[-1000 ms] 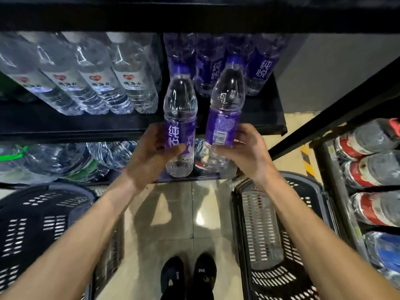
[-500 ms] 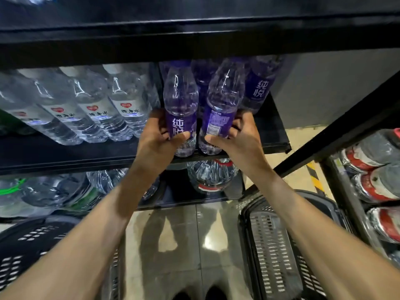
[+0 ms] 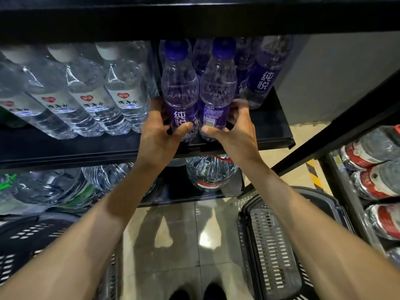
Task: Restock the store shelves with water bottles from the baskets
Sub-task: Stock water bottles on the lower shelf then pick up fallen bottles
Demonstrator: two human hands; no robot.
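Two purple-labelled water bottles stand side by side on the black shelf (image 3: 272, 128). My left hand (image 3: 160, 135) grips the left bottle (image 3: 179, 92) around its lower label. My right hand (image 3: 236, 133) grips the right bottle (image 3: 217, 89) the same way, thumb across the front. Both bottles have blue caps and stand upright near the shelf's front edge. More purple bottles (image 3: 264, 81) stand behind and to the right of them. Black baskets sit on the floor at the lower left (image 3: 28, 239) and lower right (image 3: 275, 245).
Clear bottles with white caps and red-heart labels (image 3: 104, 92) fill the shelf's left side. Larger water bottles (image 3: 210, 172) lie on the shelf below. Red-labelled bottles (image 3: 374, 169) fill a rack at the right. A black upper shelf (image 3: 194, 18) hangs close above the caps.
Both hands have lifted the two purple bottles from below the shelf edge up and forward onto the shelf, where they now stand in front of the other purple bottles.
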